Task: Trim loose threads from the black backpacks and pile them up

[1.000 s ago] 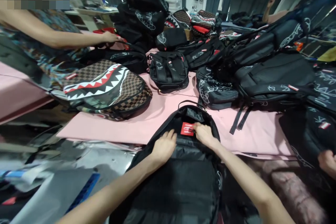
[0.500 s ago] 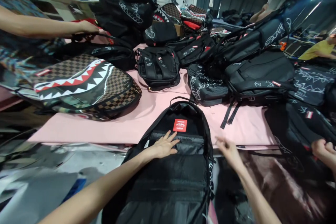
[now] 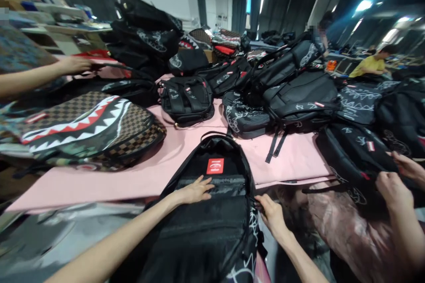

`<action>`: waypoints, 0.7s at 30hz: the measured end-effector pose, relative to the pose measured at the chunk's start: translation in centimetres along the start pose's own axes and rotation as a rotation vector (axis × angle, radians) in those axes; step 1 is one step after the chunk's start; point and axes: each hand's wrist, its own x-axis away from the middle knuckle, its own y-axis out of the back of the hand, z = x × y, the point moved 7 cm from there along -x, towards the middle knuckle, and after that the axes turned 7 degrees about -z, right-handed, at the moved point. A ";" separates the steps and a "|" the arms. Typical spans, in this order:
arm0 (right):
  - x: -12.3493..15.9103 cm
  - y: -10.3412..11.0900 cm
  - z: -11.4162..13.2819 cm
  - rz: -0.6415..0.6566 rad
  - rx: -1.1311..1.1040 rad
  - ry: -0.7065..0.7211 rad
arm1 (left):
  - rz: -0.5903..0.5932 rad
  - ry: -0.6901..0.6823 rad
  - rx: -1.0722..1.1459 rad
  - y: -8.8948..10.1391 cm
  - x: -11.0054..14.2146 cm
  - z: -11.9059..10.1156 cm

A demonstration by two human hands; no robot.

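Observation:
A black backpack (image 3: 199,230) lies opened up in front of me, its top resting on the edge of the pink table. Inside it are a red label (image 3: 215,166) and a dark inner pocket. My left hand (image 3: 195,190) rests on the pocket's upper border, fingers spread and holding nothing. At the bag's right side, my right hand (image 3: 271,214) has its thumb and fingers pinched on the side edge, along the zip opening. Whether a zip pull is between those fingertips is too small to see. White scribble lines run down that side.
On the pink table (image 3: 133,183) lie a checkered shark-mouth backpack (image 3: 89,128), several black backpacks (image 3: 187,97) and a small black bag (image 3: 245,115). At left a co-worker's hand (image 3: 75,65) touches a bag; at right another person's hands (image 3: 396,190) hold a black backpack (image 3: 352,154).
My right hand has moved in from beside the backpack and closed on its side edge. The left hand stays flat inside. The view has tilted up; the right-hand person's bag and hands show more.

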 end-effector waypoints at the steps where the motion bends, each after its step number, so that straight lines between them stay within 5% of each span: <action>1: -0.4 0.2 0.1 -0.012 0.026 0.024 | -0.007 -0.003 0.049 2.0 -0.1 -0.4; 3: -1.7 0.7 0.4 -0.036 0.043 0.059 | -0.076 -0.013 0.144 7.6 -0.1 -1.8; 6: -4.3 1.2 0.5 -0.102 -0.032 0.059 | -0.377 -0.112 0.135 16.8 1.1 -6.5; 8: -5.8 1.5 0.4 -0.174 -0.116 0.020 | -0.550 -0.263 0.021 19.1 2.2 -11.3; 10: -6.6 1.7 0.3 -0.248 -0.200 -0.028 | -0.497 -0.370 -0.181 16.0 2.0 -15.7; 12: -6.7 2.0 0.4 -0.299 -0.281 -0.058 | -0.399 -0.442 -0.326 10.0 0.6 -18.5; 14: -6.3 2.1 0.4 -0.318 -0.357 -0.076 | -0.307 -0.438 -0.373 4.1 -1.6 -19.4; 16: -5.8 2.1 0.1 -0.319 -0.430 -0.106 | -0.356 -0.385 -0.426 0.8 -3.4 -19.1; 19: -4.7 1.3 -1.5 -0.346 -0.505 -0.273 | -0.344 -0.418 -0.453 -0.7 -4.5 -18.9; 21: -3.7 0.1 -2.1 -0.318 -0.526 -0.353 | -0.308 -0.395 -0.385 0.5 -4.9 -18.6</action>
